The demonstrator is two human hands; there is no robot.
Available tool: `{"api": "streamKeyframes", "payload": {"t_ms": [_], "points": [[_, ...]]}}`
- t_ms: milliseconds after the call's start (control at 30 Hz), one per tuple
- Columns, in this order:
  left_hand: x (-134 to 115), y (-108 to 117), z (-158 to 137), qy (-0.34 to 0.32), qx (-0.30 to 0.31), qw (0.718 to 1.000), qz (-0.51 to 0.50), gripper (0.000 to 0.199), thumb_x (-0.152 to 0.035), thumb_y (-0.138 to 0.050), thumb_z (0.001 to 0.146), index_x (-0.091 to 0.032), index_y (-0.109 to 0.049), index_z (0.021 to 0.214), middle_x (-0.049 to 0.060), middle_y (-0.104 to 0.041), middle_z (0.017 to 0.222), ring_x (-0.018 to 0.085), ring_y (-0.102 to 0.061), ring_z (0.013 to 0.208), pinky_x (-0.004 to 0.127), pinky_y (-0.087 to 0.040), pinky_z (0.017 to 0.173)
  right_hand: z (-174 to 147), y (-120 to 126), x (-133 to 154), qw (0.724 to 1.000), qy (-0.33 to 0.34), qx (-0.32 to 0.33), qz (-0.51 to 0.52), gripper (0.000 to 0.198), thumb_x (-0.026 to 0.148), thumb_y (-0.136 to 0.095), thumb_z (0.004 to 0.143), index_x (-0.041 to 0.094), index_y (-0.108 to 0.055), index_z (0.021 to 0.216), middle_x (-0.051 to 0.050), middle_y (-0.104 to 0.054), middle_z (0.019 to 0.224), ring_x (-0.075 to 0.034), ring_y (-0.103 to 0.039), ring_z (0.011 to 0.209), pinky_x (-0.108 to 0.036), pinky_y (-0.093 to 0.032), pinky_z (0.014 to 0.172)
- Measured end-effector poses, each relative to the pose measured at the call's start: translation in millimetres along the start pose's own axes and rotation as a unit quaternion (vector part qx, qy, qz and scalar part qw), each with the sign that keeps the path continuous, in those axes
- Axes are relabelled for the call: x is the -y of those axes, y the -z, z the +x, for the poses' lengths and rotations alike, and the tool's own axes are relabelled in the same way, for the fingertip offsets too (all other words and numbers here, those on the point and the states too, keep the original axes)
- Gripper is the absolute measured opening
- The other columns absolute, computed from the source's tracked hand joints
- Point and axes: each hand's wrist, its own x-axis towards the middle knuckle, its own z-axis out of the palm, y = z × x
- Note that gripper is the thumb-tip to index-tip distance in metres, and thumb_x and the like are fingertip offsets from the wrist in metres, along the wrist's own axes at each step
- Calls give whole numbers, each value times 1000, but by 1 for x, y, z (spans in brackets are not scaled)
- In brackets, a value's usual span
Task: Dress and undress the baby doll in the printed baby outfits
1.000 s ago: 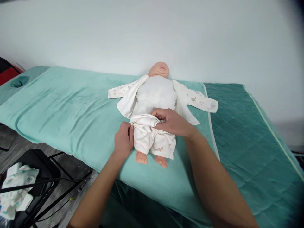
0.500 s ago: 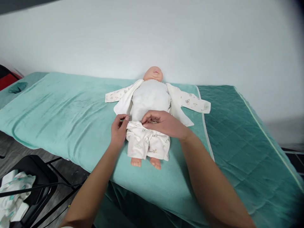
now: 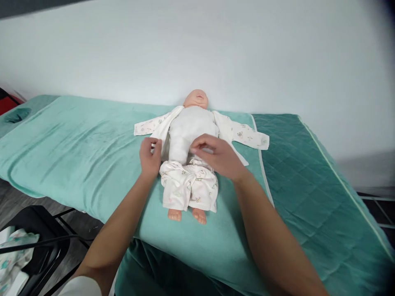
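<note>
A baby doll (image 3: 194,123) lies on its back, with a white padded body and bare feet. Its printed white jacket (image 3: 226,125) is spread at the front, sleeves stretched to both sides. Printed white trousers (image 3: 189,187) cover the legs, the waistband bunched across the upper thighs. Beside the doll's hip, my left hand (image 3: 149,158) is raised near the jacket's edge, fingers curled and thumb apart. My right hand (image 3: 217,155) hovers above the other hip and the trousers' waistband, its fingers bent with a gap to the thumb. I see no cloth gripped in either hand.
A light green sheet (image 3: 92,148) covers the long table, with a darker quilted cover (image 3: 296,164) at the right. Behind stands a white wall (image 3: 197,49). A black chair (image 3: 46,230) at the lower left bears patterned cloth (image 3: 18,255).
Both hands have come off the trousers' waistband and moved up. The waistband now sits lower, showing more of the white padded thigh. The view has shifted slightly.
</note>
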Motion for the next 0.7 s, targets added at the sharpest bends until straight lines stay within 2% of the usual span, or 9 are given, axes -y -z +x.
{"api": "streamKeyframes", "payload": {"t_ms": [67, 133, 200, 233, 333, 433, 500, 600, 700], "points": [[18, -9, 27, -37, -12, 998, 56, 17, -35, -54, 95, -21, -64, 95, 7, -66, 103, 20, -60, 103, 32, -48, 89, 3, 11, -20, 989, 16, -142, -28, 9, 30, -61, 90, 24, -68, 92, -3, -70, 99, -19, -65, 97, -35, -51, 92], [34, -16, 53, -23, 15, 995, 101, 20, -34, -54, 94, -20, -66, 100, 10, -68, 110, 22, -61, 106, 35, -47, 93, 5, 27, -43, 962, -8, -260, -79, 12, 31, -60, 88, 23, -66, 95, -4, -70, 103, -20, -65, 99, -38, -52, 94], [43, -22, 74, 7, 58, 988, 142, 23, -37, -54, 94, -19, -67, 100, 11, -71, 107, 24, -63, 102, 37, -47, 92, 7, 43, -65, 933, -78, -325, -137, 14, 31, -61, 85, 21, -65, 95, -7, -70, 103, -22, -66, 97, -40, -53, 93], [44, -25, 83, 24, 78, 984, 159, 25, -39, -54, 94, -19, -68, 98, 11, -72, 104, 24, -63, 99, 37, -46, 90, 7, 50, -74, 920, -124, -335, -162, 14, 31, -61, 84, 21, -64, 93, -8, -71, 101, -23, -66, 95, -41, -53, 92], [40, -30, 98, 59, 144, 975, 157, 33, -49, -54, 92, -20, -69, 92, 7, -74, 95, 24, -64, 91, 35, -44, 82, 8, 59, -92, 900, -243, -309, -191, 17, 37, -62, 84, 21, -63, 89, -9, -73, 95, -24, -67, 87, -42, -52, 88], [35, -31, 103, 73, 222, 969, 77, 36, -53, -57, 90, -19, -66, 82, 2, -70, 83, 19, -59, 81, 30, -41, 74, 11, 54, -99, 898, -281, -263, -214, 31, 50, -62, 85, 20, -64, 91, -10, -74, 97, -25, -67, 89, -41, -50, 85], [34, -28, 103, 97, 252, 963, 23, 37, -55, -62, 86, -19, -62, 78, 0, -63, 75, 16, -53, 74, 28, -38, 67, 13, 50, -102, 889, -298, -245, -246, 37, 54, -61, 85, 20, -66, 97, -12, -74, 100, -27, -66, 92, -40, -49, 84], [35, -21, 104, 159, 234, 957, -57, 37, -54, -70, 78, -19, -60, 80, -2, -59, 75, 14, -50, 70, 25, -36, 62, 14, 48, -103, 878, -327, -229, -265, 37, 53, -61, 85, 20, -66, 100, -12, -74, 100, -26, -66, 91, -38, -47, 81], [38, -8, 107, 234, 189, 945, -127, 40, -54, -75, 73, -19, -57, 82, -2, -58, 75, 13, -50, 66, 25, -38, 59, 12, 51, -100, 884, -330, -211, -255, 34, 53, -61, 83, 20, -66, 90, -10, -72, 92, -25, -63, 85, -37, -45, 78]]}}
